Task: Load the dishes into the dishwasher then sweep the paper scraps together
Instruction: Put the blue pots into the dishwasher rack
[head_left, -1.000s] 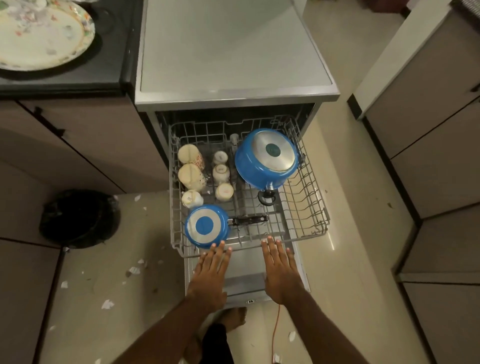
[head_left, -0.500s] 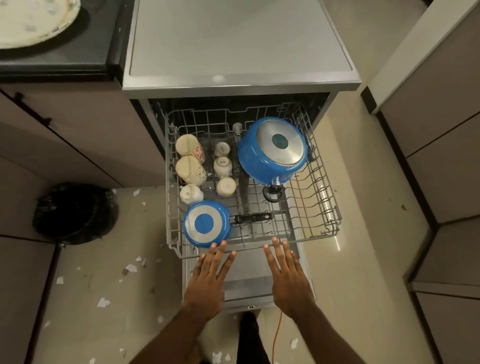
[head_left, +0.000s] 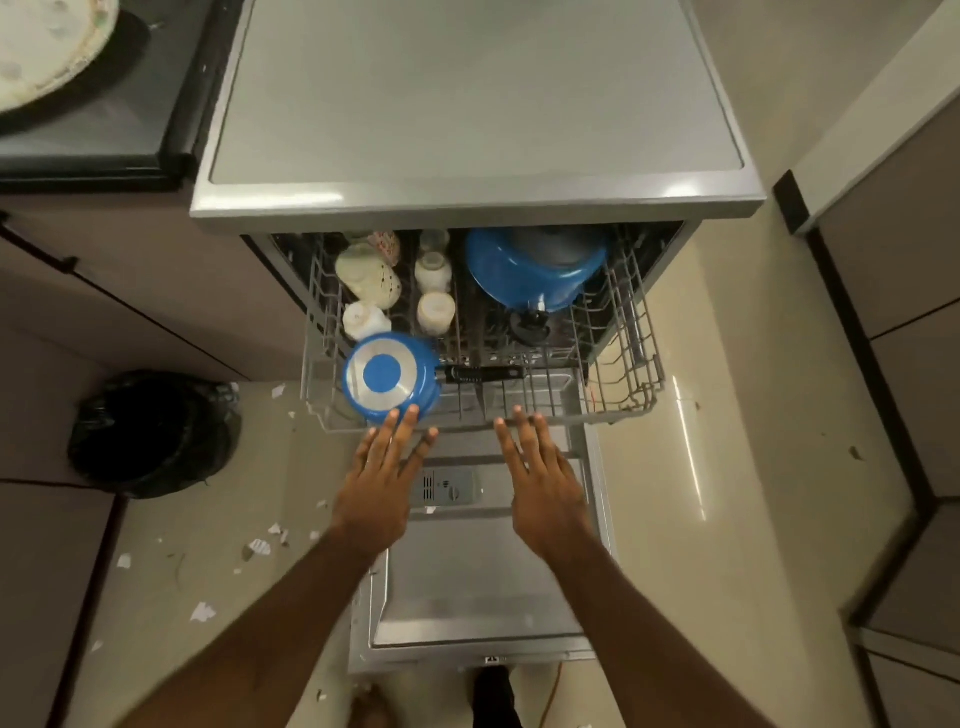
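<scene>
The left hand (head_left: 384, 483) and the right hand (head_left: 545, 483) are stretched out side by side above the lowered dishwasher door (head_left: 478, 587), palms down and holding nothing. The left fingers (head_left: 402, 431) are straight and spread a little, their tips at the front rail of the wire lower rack (head_left: 623, 364) and right against the rim of a small blue saucepan (head_left: 387, 376). The right fingers (head_left: 524, 436) are also straight and slightly apart, tips at the same front rail further right. The rack sits partly inside the dishwasher (head_left: 467, 104), with its front portion out over the door. The small saucepan lies upside down in the rack's front left corner, its black handle (head_left: 480, 373) pointing right. Behind it stand several pale cups (head_left: 371, 278) in two rows. A large blue pot (head_left: 530, 275) lies inverted and tilted at the back right, partly under the machine's top. White paper scraps (head_left: 202, 612) are scattered on the floor left of the door, near a black bin bag (head_left: 150, 431). A patterned plate (head_left: 41, 47) sits on the dark counter at the upper left
</scene>
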